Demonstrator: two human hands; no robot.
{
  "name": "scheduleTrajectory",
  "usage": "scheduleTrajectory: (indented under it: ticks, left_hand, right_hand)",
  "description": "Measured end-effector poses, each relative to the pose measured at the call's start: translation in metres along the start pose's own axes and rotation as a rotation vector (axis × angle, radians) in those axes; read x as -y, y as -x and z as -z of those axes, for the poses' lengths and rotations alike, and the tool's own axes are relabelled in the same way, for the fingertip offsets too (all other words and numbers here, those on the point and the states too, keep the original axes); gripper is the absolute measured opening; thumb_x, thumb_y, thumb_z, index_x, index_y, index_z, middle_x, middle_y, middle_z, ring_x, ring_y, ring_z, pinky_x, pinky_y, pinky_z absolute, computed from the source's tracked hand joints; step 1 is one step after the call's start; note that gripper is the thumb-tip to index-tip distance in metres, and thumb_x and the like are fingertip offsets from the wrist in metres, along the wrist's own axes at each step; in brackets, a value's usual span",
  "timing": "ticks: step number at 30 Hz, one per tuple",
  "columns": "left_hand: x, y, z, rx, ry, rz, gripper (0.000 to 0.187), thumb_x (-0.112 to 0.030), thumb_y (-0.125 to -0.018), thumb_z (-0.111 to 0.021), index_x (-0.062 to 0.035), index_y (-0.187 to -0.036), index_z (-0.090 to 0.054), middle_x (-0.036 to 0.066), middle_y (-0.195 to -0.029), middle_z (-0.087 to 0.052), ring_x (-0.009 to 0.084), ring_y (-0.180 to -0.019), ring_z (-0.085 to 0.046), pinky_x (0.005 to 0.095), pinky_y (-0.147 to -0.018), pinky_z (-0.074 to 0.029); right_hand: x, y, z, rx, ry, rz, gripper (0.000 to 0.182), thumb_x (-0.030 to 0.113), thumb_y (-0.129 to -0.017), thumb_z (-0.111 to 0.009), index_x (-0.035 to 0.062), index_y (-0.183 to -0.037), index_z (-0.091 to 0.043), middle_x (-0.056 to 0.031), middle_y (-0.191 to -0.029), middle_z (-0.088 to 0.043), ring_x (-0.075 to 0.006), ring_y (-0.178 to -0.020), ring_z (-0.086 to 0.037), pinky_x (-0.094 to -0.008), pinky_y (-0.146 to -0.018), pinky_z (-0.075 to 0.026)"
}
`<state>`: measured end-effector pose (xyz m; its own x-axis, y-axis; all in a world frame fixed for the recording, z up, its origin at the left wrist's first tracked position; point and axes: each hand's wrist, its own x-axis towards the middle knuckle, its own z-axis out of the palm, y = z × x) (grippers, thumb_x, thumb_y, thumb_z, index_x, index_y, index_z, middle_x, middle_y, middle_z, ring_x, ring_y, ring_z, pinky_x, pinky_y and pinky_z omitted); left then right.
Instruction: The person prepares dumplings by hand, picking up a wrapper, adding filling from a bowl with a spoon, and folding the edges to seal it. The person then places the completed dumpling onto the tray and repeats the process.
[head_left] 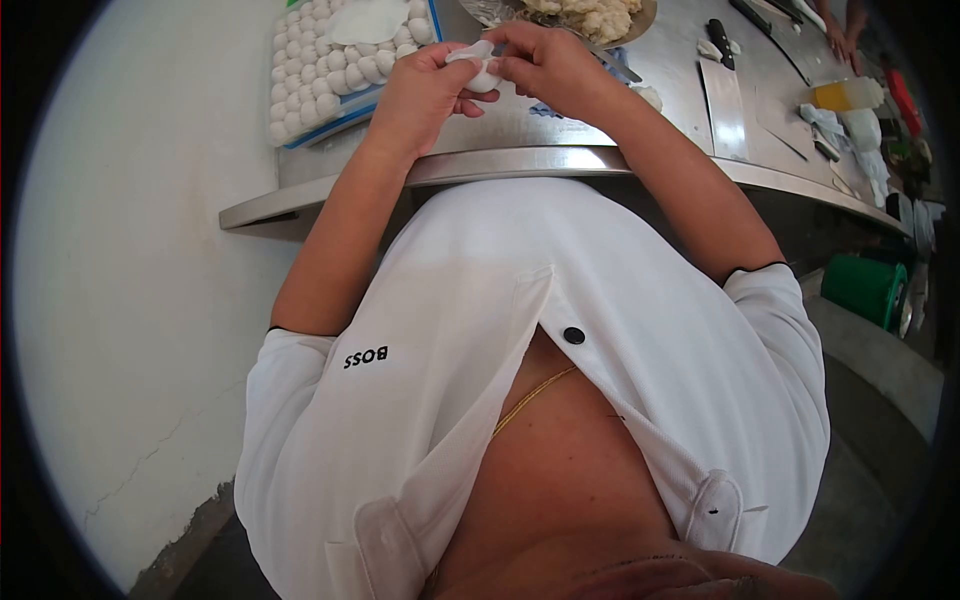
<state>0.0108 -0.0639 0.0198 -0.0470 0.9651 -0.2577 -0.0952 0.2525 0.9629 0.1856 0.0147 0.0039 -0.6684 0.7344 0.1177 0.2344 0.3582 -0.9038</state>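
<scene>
Between my hands, over the near part of the steel table, is a white dough dumpling (484, 80) with a thin, folded top edge. My left hand (425, 92) is closed around its left side. The fingers of my right hand (555, 68) pinch its upper right edge. Left of my hands, a blue-edged tray (436, 22) bears many rounded white dumplings (305, 62). A flat, thin white sheet (368, 20) lies on top of them. Just beyond my right hand stands a bowl of pale, lumpy filling (600, 15), and a flat metal blade (622, 68) shows beside it.
The steel table's raised front edge (520, 162) runs before my body. On the right lie a cleaver (722, 105), a long dark-handled tool (765, 35) and a bottle of yellow liquid (845, 95). Another person's hands (843, 45) are at the far right. A white wall (140, 200) is on the left.
</scene>
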Motion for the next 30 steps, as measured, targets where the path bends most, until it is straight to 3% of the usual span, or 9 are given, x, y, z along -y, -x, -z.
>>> scheduleTrajectory:
  ticks: [6,11,24,30]
  left_hand:
    - [0.005,-0.002,-0.004,-0.077,0.031,-0.077,0.025,-0.014,-0.095,-0.057,0.0030,-0.112,-0.059,0.010,-0.096,-0.068,0.0196,-0.082,-0.070,0.0243,-0.061,-0.052]
    - [0.009,-0.001,-0.002,-0.059,-0.071,-0.032,0.025,-0.015,-0.095,-0.058,0.0023,-0.113,-0.060,0.009,-0.097,-0.068,0.0198,-0.082,-0.071,0.0243,-0.060,-0.051]
    - [0.014,-0.004,-0.002,-0.069,-0.073,-0.049,0.024,-0.017,-0.095,-0.061,0.0010,-0.111,-0.059,0.008,-0.099,-0.067,0.0205,-0.080,-0.071,0.0252,-0.060,-0.051]
    - [0.010,0.001,-0.004,-0.021,-0.070,-0.052,0.025,-0.018,-0.095,-0.061,0.0011,-0.111,-0.059,0.008,-0.096,-0.066,0.0207,-0.080,-0.071,0.0247,-0.060,-0.051]
  right_hand:
    - [-0.003,-0.001,0.001,0.021,0.083,-0.045,0.017,0.018,-0.093,-0.062,0.0020,-0.099,-0.065,-0.0032,-0.074,-0.060,-0.0096,-0.065,-0.056,-0.0274,-0.060,-0.047]
    - [-0.009,0.000,-0.002,-0.029,0.203,0.137,0.017,0.018,-0.094,-0.060,0.0024,-0.099,-0.065,-0.0033,-0.073,-0.060,-0.0113,-0.063,-0.055,-0.0279,-0.059,-0.047]
    - [-0.005,0.001,0.000,0.042,0.189,0.032,0.018,0.019,-0.094,-0.058,0.0019,-0.100,-0.064,-0.0056,-0.074,-0.061,-0.0121,-0.064,-0.057,-0.0298,-0.060,-0.048]
    - [-0.003,0.004,-0.002,-0.032,0.141,0.048,0.019,0.019,-0.093,-0.060,0.0024,-0.102,-0.065,-0.0058,-0.075,-0.063,-0.0126,-0.063,-0.057,-0.0299,-0.059,-0.048]
